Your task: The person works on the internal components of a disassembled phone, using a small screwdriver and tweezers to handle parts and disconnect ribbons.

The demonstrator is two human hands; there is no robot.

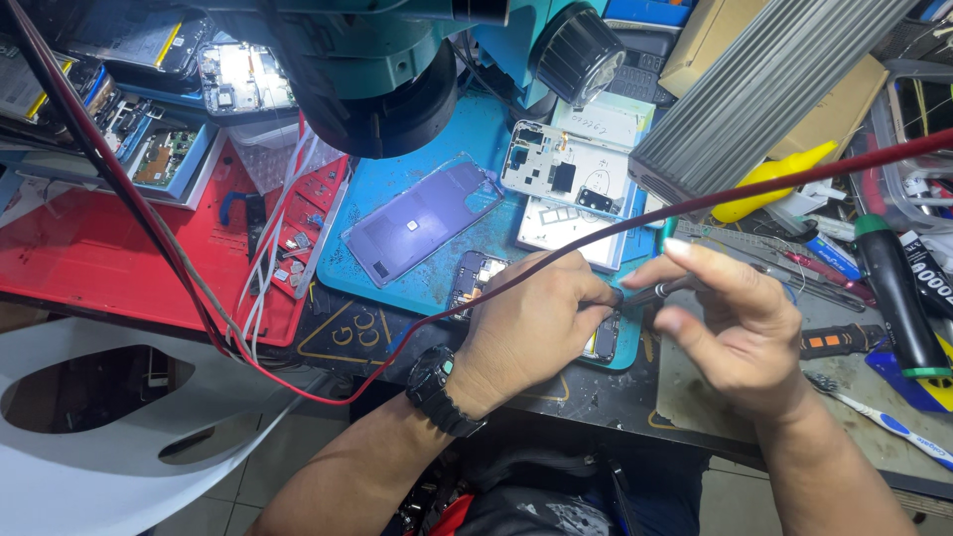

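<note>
Your left hand rests on the opened phone that lies at the front edge of the blue mat. Your fingers are curled down over the phone and press it flat, so most of it is hidden. Only its dark insides peek out on both sides of your hand. You wear a black watch on that wrist.

Your right hand is just beside your left hand, a bit above the front of the bench. Your thumb and first finger pinch the end of a thin metal tool. The other fingers are spread loose and half open. The tip of the tool meets your left hand, but I cannot tell if it touches the phone.

A red wire runs across from the far right edge, goes over your left hand and hangs down past the front edge.

In the middle of the blue mat lies a purple back cover, tilted. Next to it, toward the far side, sits a white phone frame. A big teal microscope hangs over the far part of the mat. A red tray with small parts fills the left side. On the right side of the bench lie a yellow bottle, a green-handled screwdriver and a toothbrush near the front right corner.
</note>
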